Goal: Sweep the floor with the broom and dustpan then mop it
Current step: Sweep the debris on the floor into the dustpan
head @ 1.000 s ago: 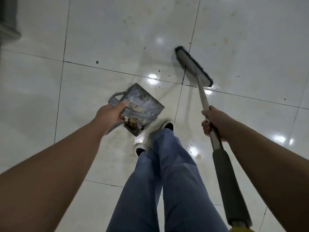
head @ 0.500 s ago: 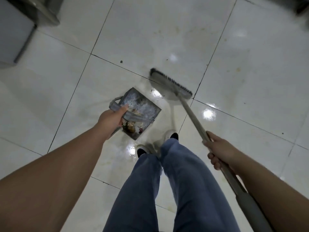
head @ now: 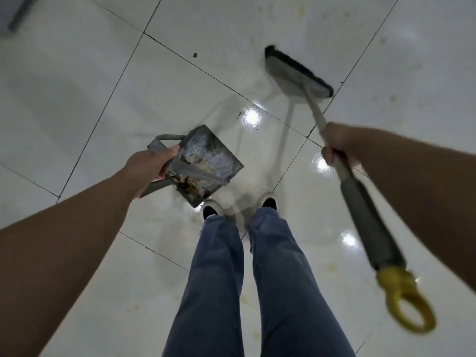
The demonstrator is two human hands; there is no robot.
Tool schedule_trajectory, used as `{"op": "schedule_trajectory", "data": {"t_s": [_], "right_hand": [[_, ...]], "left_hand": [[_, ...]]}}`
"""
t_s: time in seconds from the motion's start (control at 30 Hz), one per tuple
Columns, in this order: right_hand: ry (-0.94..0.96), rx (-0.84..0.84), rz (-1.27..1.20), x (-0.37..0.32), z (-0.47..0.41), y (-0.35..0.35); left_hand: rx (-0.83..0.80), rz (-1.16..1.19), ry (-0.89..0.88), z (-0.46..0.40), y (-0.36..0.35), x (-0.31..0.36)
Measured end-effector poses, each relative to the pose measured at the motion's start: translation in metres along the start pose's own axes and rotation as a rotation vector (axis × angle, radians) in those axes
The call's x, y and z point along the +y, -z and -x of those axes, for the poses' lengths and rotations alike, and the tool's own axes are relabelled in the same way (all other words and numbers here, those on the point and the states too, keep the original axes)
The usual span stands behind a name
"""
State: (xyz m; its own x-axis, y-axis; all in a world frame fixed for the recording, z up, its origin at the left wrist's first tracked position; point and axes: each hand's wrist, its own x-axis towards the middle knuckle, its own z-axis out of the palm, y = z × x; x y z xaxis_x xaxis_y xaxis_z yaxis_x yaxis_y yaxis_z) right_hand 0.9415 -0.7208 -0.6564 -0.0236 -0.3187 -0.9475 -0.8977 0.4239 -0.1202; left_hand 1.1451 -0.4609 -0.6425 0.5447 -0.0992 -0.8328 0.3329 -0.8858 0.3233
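My left hand grips the handle of a grey metal dustpan, held above the floor just ahead of my feet; it carries dust and brownish debris. My right hand is curled round the pale shaft of the broom. The broom head, grey with black bristles, is at the upper right over a tile joint. The shaft's grey foam grip and yellow hanging loop stick out behind my right hand. A few dark specks lie on the glossy white tiles between pan and broom head.
My legs in blue trousers and two shoes stand at the centre bottom. A small dark crumb lies on the tile farther out. A grey object's edge shows at the top left corner. Yellowish stains mark the tiles.
The broom head has swung from beside the dustpan out to the upper right. My right hand now sits higher on the shaft. The view has turned; the dustpan stays in my left hand.
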Motion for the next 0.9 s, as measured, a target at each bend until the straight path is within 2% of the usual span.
{"op": "schedule_trajectory", "data": {"t_s": [0.1, 0.27, 0.5, 0.57, 0.7, 0.77, 0.83, 0.9], "right_hand": [[0.044, -0.084, 0.184, 0.053, 0.027, -0.025], [-0.04, -0.221, 0.152, 0.098, 0.082, -0.017], [-0.063, -0.068, -0.173, 0.086, 0.112, -0.012], [-0.059, -0.047, -0.191, 0.072, 0.106, -0.015], [-0.136, -0.1, -0.052, 0.061, 0.089, -0.035], [-0.194, -0.216, -0.008, 0.068, 0.097, -0.054], [-0.132, -0.302, 0.127, 0.079, 0.11, -0.076], [-0.077, -0.311, 0.236, 0.087, 0.122, -0.094]], "left_hand": [[-0.009, -0.03, 0.044, 0.005, -0.001, -0.002], [-0.02, -0.049, 0.056, 0.008, 0.002, 0.001], [0.015, -0.084, -0.013, -0.001, 0.003, -0.001], [0.031, -0.102, -0.022, -0.005, 0.002, 0.005], [-0.002, 0.015, -0.024, -0.016, -0.002, 0.014], [-0.002, -0.007, -0.045, -0.02, -0.006, 0.015], [-0.01, -0.027, -0.066, -0.019, -0.011, 0.015], [-0.016, -0.016, -0.083, -0.019, -0.01, 0.012]]}}
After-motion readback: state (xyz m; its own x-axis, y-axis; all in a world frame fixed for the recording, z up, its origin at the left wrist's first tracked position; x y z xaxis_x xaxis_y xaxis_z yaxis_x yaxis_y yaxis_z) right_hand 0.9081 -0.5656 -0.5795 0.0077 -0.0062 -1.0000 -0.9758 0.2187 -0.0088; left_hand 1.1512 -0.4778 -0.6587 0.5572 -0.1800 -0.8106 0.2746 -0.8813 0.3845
